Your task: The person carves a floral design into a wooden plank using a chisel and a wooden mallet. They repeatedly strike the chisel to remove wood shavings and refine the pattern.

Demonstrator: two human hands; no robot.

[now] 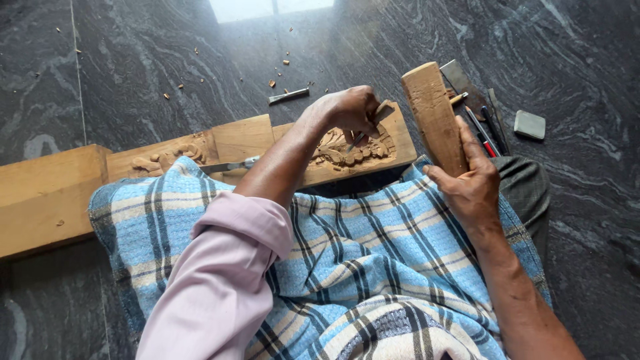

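Observation:
My left hand [347, 110] grips a wood-handled chisel [373, 120], its blade tip set on the floral relief [350, 152] carved into a long wooden beam [247, 137] lying on the floor. My right hand [470, 180] holds a thick wooden mallet [435, 117] upright, raised just right of the chisel and apart from it. A blue plaid cloth [373, 247] covers my lap in front of the beam. A second carved motif [167, 159] shows farther left on the beam.
A loose chisel [230, 165] lies on the beam by the cloth, another [288, 96] on the dark stone floor beyond. Several more tools [483, 123] and a grey sharpening stone [530, 125] lie at the right. Wood chips dot the floor behind.

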